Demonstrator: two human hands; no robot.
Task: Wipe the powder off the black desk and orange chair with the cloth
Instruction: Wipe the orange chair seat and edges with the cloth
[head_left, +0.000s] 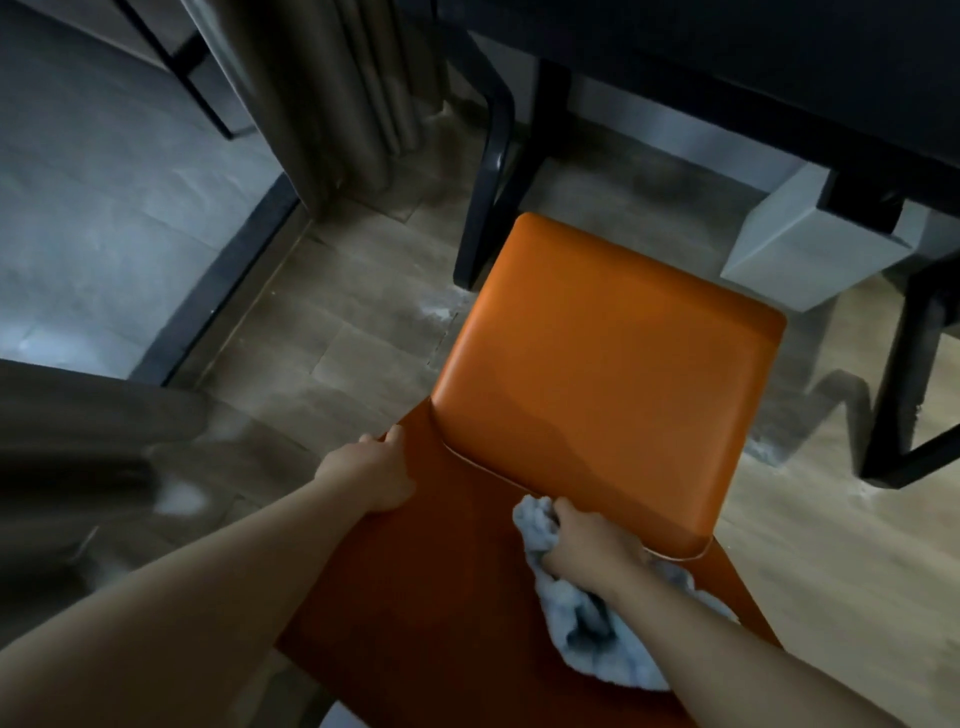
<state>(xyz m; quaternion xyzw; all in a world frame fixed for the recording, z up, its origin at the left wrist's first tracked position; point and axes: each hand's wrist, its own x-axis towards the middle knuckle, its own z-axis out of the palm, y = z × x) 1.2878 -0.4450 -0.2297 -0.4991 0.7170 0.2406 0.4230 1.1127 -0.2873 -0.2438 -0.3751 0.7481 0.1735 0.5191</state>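
The orange chair (597, 374) stands in the middle of the view, seat ahead of me and backrest towards me. My left hand (376, 473) grips the left edge of the backrest, thumb curled over it. My right hand (587, 545) holds a crumpled light blue cloth (587, 634) and presses it on the backrest near the seam with the seat. The black desk (779, 67) fills the top right. No powder shows on the seat.
Black metal desk legs (488, 171) stand beyond the chair and at the right (904, 364). A grey box (800, 244) sits under the desk. White powder patches (436, 312) lie on the wooden floor. A curtain (358, 93) hangs at the back left.
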